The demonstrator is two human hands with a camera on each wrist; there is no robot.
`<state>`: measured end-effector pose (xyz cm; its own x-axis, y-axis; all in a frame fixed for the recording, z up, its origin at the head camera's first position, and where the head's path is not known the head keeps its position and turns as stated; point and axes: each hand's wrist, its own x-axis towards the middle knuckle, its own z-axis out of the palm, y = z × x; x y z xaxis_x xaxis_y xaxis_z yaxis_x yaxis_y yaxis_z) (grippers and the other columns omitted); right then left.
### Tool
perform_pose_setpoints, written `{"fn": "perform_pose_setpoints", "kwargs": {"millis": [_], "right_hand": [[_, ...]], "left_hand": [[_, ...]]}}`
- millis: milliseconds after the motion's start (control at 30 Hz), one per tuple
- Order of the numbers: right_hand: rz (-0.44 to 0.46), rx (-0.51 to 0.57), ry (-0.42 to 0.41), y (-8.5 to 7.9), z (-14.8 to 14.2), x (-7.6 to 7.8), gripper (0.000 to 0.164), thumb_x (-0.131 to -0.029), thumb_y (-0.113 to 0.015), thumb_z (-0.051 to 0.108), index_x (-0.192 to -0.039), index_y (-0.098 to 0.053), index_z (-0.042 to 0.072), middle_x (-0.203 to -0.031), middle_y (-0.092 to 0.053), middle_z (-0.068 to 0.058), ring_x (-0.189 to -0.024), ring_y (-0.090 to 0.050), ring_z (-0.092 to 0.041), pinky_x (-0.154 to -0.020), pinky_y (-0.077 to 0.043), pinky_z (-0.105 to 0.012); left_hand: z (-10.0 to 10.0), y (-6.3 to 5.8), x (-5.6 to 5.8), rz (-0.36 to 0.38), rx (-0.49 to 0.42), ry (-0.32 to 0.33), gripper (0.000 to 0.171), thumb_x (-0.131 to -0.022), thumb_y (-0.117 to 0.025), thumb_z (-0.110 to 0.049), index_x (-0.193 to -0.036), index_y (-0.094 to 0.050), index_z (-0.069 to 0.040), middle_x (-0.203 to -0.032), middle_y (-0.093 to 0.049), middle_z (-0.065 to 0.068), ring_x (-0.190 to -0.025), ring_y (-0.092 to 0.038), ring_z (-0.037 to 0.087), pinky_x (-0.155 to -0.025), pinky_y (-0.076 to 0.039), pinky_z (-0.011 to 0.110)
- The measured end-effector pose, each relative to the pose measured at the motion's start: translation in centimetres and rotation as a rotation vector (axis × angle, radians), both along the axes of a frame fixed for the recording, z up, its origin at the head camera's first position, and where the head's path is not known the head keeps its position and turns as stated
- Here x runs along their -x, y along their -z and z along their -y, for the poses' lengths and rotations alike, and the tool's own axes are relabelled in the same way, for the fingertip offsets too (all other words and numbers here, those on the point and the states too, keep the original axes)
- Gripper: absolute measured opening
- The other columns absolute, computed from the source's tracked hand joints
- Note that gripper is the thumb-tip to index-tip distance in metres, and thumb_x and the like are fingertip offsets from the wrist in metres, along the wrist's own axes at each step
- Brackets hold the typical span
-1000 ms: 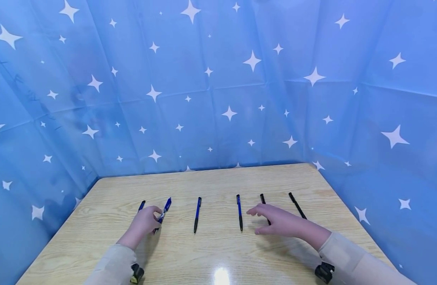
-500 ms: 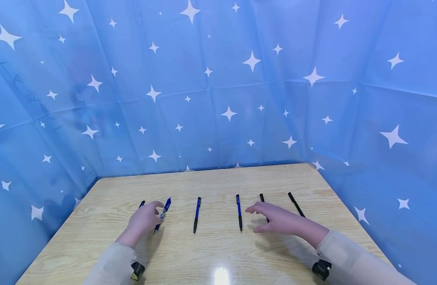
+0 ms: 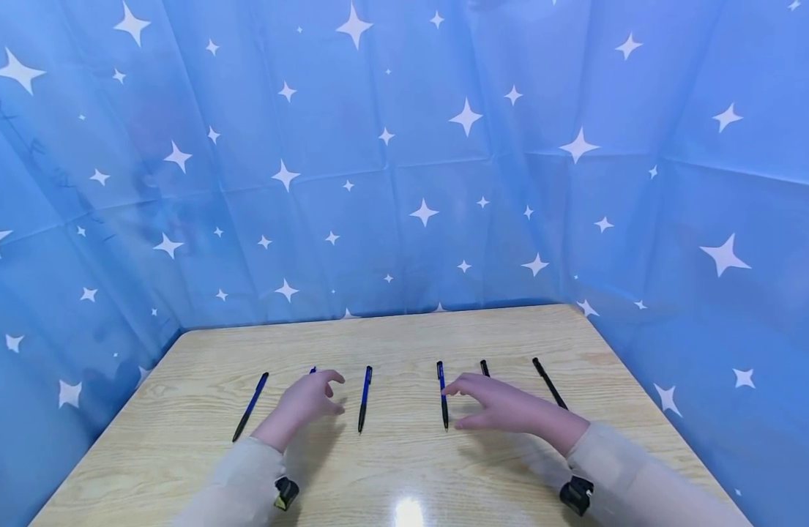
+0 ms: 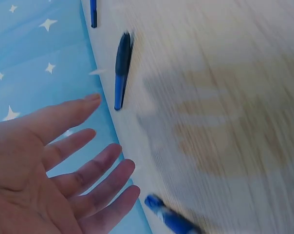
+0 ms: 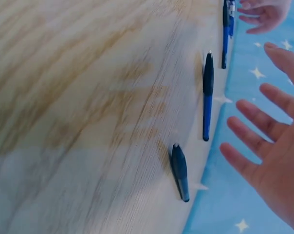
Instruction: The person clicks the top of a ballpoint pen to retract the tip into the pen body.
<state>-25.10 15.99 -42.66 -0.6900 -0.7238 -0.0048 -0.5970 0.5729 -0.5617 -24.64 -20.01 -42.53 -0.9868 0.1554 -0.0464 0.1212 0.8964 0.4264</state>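
My left hand point(image 3: 305, 404) hovers over a blue pen point(image 3: 313, 370) that it mostly covers, fingers spread and holding nothing. Just right of its fingertips lies a blue pen with a black grip point(image 3: 365, 399); that pen also shows in the left wrist view, beyond the thumb. My right hand point(image 3: 509, 410) is held above the table with loosely bent fingers and nothing in them. Its fingertips are nearest another blue pen with a black grip point(image 3: 443, 395). Partly hidden behind the right hand is a black pen point(image 3: 485, 368). In the right wrist view the fingers point(image 5: 256, 114) are spread.
A blue-and-black pen point(image 3: 250, 407) lies slanted at the left of the wooden table point(image 3: 404, 337). Toward the right edge is a slanted black pen point(image 3: 549, 382), its lower end covered by the right arm. A blue star-printed curtain point(image 3: 378, 146) stands behind the table.
My left hand has let go of the patterned blue pen and moved right, uncovering the leftmost pen. My right hand has shifted slightly left, over toward the blue pen beside it.
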Motion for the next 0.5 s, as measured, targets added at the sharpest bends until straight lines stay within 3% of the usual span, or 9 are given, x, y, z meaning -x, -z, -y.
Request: {"fn": "perform_pose_setpoints", "kwargs": {"millis": [300,500], "right_hand": [[0.0,-0.018,-0.004,0.6,1.6,0.1,0.054,-0.09,-0.071,0.033,-0.136,-0.055,0.011,-0.133,-0.053,-0.002,-0.125,-0.049,-0.026,-0.1,-0.042,-0.047],[0.01,-0.026,-0.021,0.8,2.4,0.1,0.052,-0.091,-0.07,0.036,-0.136,-0.055,0.013,-0.136,-0.052,-0.002,-0.129,-0.045,-0.024,-0.103,-0.04,-0.046]], "left_hand": [[-2.3,1.2,0.7,0.051,-0.005,0.065,0.054,-0.073,-0.086,-0.027,-0.121,-0.065,-0.014,-0.086,-0.062,0.0,-0.077,-0.058,0.017,-0.068,-0.049,0.039],[-3.1,1.7,0.8,0.064,-0.007,0.103,0.056,-0.072,-0.088,-0.023,-0.121,-0.065,-0.011,-0.078,-0.059,-0.004,-0.07,-0.056,0.012,-0.066,-0.048,0.036]]}}
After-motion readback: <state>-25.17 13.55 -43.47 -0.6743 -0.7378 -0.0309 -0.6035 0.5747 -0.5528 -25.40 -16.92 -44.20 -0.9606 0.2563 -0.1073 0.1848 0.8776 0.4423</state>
